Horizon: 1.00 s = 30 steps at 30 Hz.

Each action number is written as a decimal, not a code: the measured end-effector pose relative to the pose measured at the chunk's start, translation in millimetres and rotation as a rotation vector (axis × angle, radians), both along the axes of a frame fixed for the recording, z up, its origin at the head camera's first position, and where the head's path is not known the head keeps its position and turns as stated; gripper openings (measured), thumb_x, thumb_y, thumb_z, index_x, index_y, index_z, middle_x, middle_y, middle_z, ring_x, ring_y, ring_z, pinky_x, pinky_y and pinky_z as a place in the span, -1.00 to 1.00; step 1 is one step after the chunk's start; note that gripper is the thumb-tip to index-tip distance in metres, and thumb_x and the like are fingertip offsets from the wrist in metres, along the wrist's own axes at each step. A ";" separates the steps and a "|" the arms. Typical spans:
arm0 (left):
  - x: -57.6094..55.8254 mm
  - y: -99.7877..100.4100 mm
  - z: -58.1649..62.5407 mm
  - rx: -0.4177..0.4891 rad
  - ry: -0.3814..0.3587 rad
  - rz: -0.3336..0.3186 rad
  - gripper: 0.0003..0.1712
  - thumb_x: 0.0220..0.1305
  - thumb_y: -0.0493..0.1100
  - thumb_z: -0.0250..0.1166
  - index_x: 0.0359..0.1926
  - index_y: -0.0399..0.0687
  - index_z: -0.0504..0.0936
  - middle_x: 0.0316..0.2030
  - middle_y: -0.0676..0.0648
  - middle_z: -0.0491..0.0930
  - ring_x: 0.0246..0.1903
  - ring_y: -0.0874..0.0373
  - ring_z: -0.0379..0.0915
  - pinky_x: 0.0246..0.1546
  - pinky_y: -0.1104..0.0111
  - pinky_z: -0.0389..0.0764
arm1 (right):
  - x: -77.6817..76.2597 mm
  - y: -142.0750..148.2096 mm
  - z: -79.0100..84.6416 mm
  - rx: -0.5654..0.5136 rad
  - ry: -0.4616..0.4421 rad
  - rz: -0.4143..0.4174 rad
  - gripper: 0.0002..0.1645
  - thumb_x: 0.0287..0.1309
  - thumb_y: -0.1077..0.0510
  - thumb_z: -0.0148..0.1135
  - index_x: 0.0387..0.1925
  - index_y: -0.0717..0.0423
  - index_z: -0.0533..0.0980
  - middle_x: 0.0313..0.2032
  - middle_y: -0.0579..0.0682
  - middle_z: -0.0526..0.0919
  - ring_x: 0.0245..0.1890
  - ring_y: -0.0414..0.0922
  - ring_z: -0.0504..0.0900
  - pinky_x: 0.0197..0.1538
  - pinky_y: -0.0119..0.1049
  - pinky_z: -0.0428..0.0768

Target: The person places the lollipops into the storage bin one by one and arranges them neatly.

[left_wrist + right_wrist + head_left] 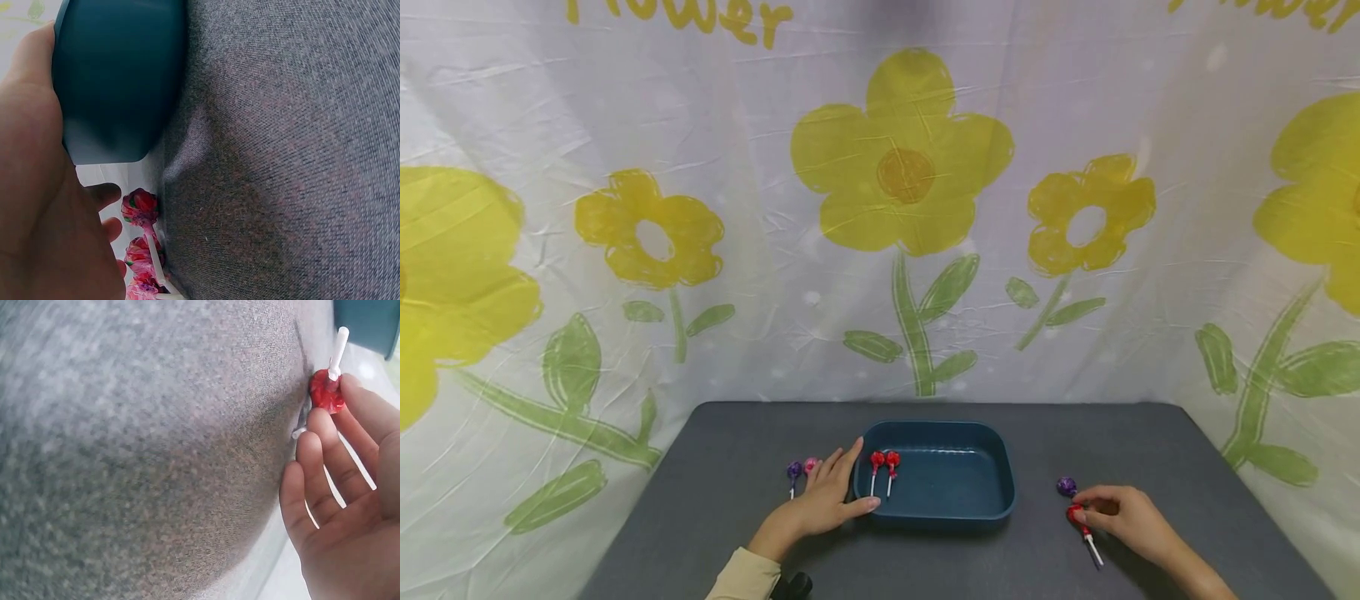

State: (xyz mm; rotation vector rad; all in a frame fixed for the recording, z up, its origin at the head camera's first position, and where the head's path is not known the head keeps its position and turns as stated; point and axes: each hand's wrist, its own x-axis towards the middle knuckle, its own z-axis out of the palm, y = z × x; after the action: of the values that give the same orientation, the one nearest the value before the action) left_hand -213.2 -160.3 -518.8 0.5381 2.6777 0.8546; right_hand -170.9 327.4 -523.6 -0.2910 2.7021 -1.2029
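Note:
My left hand (823,502) rests against the left end of a dark blue tray (936,522), its fingers straight along the side and its thumb at the near corner. Two red lollipops (892,459) lie inside the tray at its left. To the right of the tray, my right hand (1131,521) pinches another red lollipop (327,392) by its wrapped head between thumb and fingers. Its white stick points toward the near edge in the head view. Just beyond these fingers lies a purple lollipop (1066,486), partly hidden by the hand.
Left of the left hand lie a purple lollipop (794,471) and a pink one (810,465), partly covered by the hand. The left wrist view shows several pink-wrapped lollipops (140,206) there. A grey cloth (1030,550) covers the table; a flower-printed curtain (760,333) hangs behind.

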 end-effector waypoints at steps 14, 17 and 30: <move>1.6 -0.6 -1.6 0.019 0.003 -0.004 0.18 0.23 0.49 0.12 0.59 0.17 -0.29 0.56 -0.19 -0.03 0.55 -0.30 -0.28 0.38 -0.39 -0.34 | -1.6 -2.6 -0.3 0.018 0.018 0.021 -0.63 0.19 -0.04 0.35 -0.11 0.14 0.68 -0.31 -0.05 0.75 -0.42 -0.45 0.58 -0.41 -0.41 0.54; 1.1 -1.0 -1.9 0.019 0.004 -0.002 0.18 0.23 0.49 0.13 0.59 0.18 -0.29 0.56 -0.19 -0.02 0.55 -0.30 -0.27 0.38 -0.40 -0.35 | -2.1 -2.8 -1.1 0.017 0.017 0.016 -0.62 0.19 -0.05 0.35 -0.10 0.14 0.68 -0.31 -0.08 0.74 -0.42 -0.44 0.58 -0.41 -0.40 0.54; 1.1 -0.9 -0.3 0.014 -0.001 0.002 0.16 0.26 0.44 0.15 0.60 0.16 -0.29 0.56 -0.18 -0.01 0.56 -0.28 -0.27 0.39 -0.38 -0.33 | -3.9 -8.0 0.1 -0.011 0.046 0.005 -0.63 0.13 -0.06 0.40 -0.13 0.10 0.69 -0.20 0.02 0.77 -0.33 -0.47 0.64 -0.34 -0.43 0.60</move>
State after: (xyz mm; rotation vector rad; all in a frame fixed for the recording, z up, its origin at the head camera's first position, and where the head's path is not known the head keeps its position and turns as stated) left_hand -212.1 -161.2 -519.1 0.5377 2.6739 0.8743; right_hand -174.8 319.4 -523.5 -0.3310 2.7325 -1.2243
